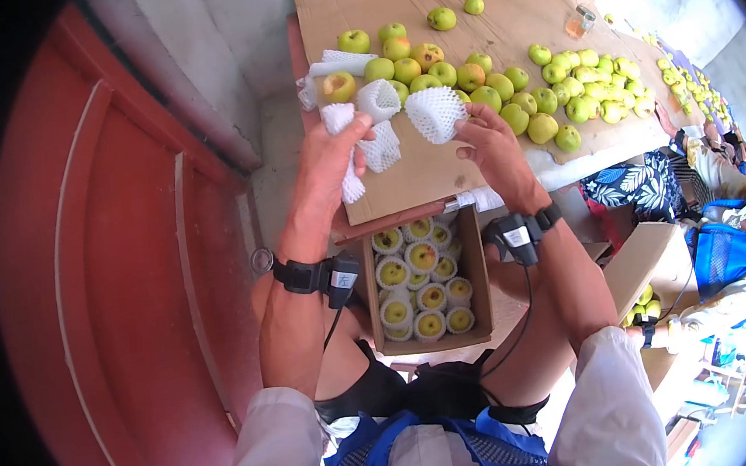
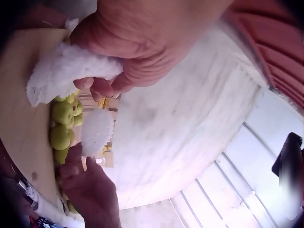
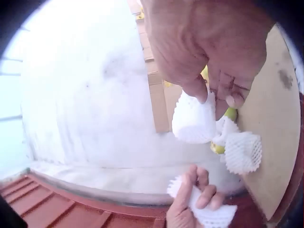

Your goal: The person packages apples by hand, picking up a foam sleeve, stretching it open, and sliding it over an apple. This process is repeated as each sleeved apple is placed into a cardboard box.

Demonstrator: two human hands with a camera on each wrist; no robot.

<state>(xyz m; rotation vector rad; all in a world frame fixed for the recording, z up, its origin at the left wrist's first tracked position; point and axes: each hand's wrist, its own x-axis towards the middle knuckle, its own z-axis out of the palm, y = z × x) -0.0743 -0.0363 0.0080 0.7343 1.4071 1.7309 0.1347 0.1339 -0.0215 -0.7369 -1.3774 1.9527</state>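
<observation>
Carton (image 1: 480,286) is the reference: it sits between the person's knees, below the table's near edge, holding sleeved apples (image 1: 431,296) in rough rows.

Right hand (image 1: 496,149): beyond the carton's far rim, off to its right, thumb and fingers pinching a white foam sleeve (image 1: 434,116). Sleeve is spread to a cup shape; no apple shows in it.

Left hand (image 1: 329,153): beyond the carton's far-left corner, fingers curled round a flat foam bundle (image 1: 352,186). One sleeve or several, can't tell.

Two loose sleeves (image 1: 381,149) sit on the cardboard sheet (image 1: 423,196), straight beyond the carton, between the hands. Can't tell for sure whether the farther one has anything in it.

Loose apples (image 1: 543,128) are on the same sheet, farther out from the carton, most of them to its right; the nearest are just beside the right hand. One browned apple (image 1: 340,87) lies beyond the carton's far-left corner.

My read: step in hand is prepping sleeves, not fitting fruit. Next move calls for standing the spread sleeve on the sheet, mouth clear, or freeing a hand for an apple.
</observation>
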